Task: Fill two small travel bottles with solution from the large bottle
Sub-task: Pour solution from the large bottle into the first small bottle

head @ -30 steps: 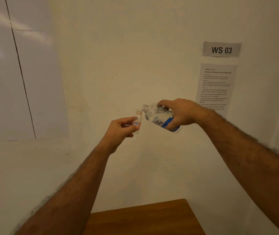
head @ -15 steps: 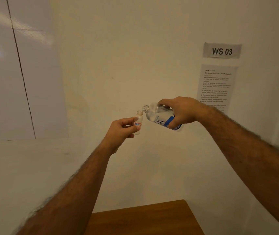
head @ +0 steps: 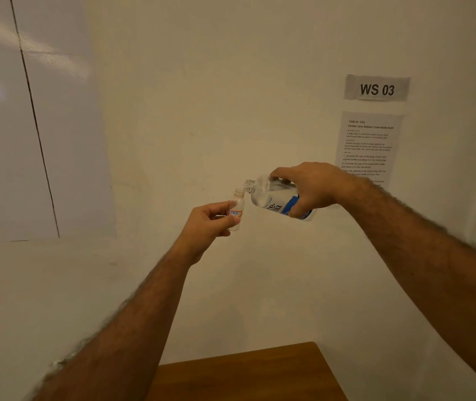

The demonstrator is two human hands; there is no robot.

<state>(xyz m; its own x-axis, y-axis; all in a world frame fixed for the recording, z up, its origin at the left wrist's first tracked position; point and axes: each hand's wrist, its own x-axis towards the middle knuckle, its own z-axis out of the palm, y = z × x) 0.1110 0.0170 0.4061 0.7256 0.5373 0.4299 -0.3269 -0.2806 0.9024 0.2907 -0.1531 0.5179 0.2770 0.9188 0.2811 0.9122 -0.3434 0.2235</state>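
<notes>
Left hand [head: 206,224] pinching small translucent travel bottle with orange-edged label [head: 237,209], upright, uncapped, at chest height out front. Right hand [head: 310,186] wrapped round large clear plastic bottle with blue-and-white label [head: 277,199], tilted mouth-down to the left. Since half a second ago: large bottle's neck lower, now just above the small mouth, nearly touching. Stream not discernible. Likely pour starting on this bottle; other travel bottle out of sight. Brown wooden desk [head: 245,374] well below both hands.
</notes>
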